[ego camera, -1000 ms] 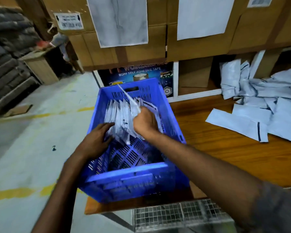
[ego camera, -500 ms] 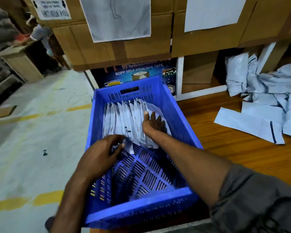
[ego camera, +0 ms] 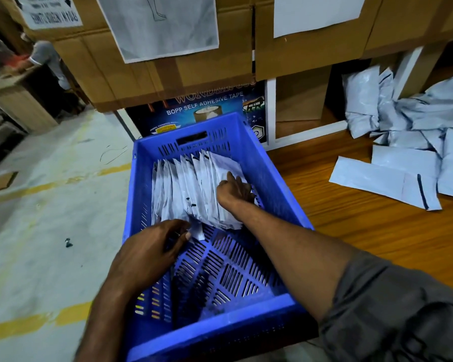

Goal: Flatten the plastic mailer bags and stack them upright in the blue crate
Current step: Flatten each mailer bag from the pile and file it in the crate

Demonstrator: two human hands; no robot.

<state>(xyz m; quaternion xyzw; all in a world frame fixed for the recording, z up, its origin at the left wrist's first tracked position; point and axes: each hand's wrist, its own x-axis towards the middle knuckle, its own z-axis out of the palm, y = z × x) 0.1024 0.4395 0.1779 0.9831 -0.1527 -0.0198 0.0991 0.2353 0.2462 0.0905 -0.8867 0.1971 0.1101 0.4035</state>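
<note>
Pressing mailer row (ego camera: pixel 186 189) with right hand (ego camera: pixel 234 190), fingers straight; pinching front bag (ego camera: pixel 198 230) with left hand (ego camera: pixel 152 246). Push evenly, keep edges upright.

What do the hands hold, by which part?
The left hand pinches the nearest mailer bag by its lower corner; right hand rests against the stacked bags, grip unclear.

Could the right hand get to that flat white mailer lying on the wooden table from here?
Probably yes. The right hand rests on the stacked mailers inside the blue crate, so it must lift over the crate's right wall; beyond that the table is bare up to the flat mailer.
</note>
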